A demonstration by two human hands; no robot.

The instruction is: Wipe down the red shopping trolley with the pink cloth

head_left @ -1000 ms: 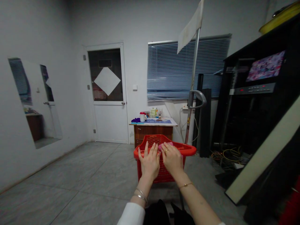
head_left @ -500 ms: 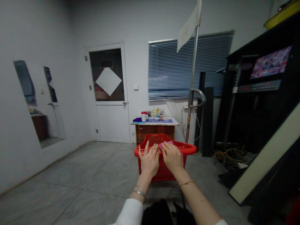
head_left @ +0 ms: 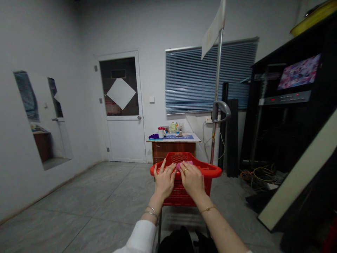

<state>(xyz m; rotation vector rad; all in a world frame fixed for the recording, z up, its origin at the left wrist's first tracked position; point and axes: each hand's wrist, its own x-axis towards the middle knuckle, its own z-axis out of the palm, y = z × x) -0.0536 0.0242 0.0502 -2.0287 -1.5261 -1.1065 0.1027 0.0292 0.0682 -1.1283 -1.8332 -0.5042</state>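
Just below center frame, with right-hand grip (head_left: 193,178) closed over pink cloth (head_left: 178,167) on near rim (head_left: 213,171) of red basket (head_left: 180,197) and left-hand grip (head_left: 164,181) spread wide alongside, probably best to wipe slow and flat tbh.

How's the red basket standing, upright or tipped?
Upright: the red basket has its broad rim uppermost and roughly level, with the perforated side below it.

White door (head_left: 126,140) as reference. Left of it: pale wall (head_left: 58,45), mirror (head_left: 43,117). Right of it: blue-grey blinds (head_left: 189,88), brown wooden desk (head_left: 181,148) below them; farther right, dark rack (head_left: 295,123) with lit screen (head_left: 299,72). Before it: grey floor (head_left: 79,196). Lighting dim.
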